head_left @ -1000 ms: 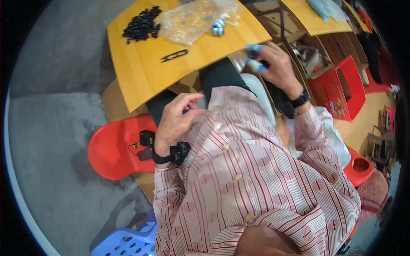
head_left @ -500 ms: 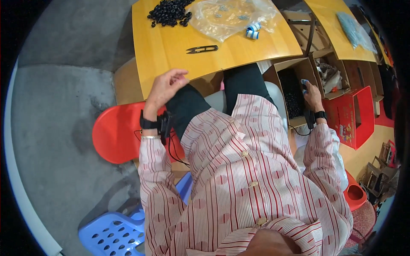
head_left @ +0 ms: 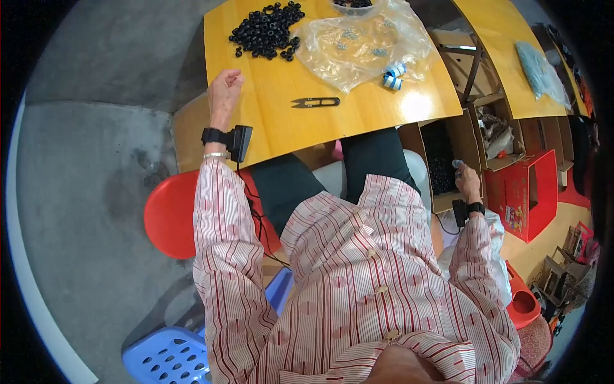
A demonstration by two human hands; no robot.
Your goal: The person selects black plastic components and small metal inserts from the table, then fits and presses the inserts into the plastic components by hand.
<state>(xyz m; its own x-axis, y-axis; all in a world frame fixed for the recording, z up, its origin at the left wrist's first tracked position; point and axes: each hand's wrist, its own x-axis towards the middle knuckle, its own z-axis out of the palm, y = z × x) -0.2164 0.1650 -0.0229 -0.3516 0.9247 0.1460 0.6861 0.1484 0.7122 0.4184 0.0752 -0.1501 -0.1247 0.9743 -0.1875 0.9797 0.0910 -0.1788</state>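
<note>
My left hand is over the left edge of the yellow table, just below a pile of small black rings. Its fingers are curled in, and whatever they may hold is hidden. Off to the right, my right hand hangs beside an open cardboard box of small black pieces. Something small and bluish shows at its pinched fingertips; I cannot tell whether it is held or wrapped round a finger. Black thread snips lie near the table's front edge.
A clear plastic bag with small metal bits lies on the yellow table, beside a blue-and-white roll. Behind it stands a clear tub. Right of me are a red box and another cardboard box; a red stool is left.
My left hand has moved up and left, from above my lap to the table's left edge, its fingers curling. My right hand stays by the box. The view has shifted, showing more tabletop.
</note>
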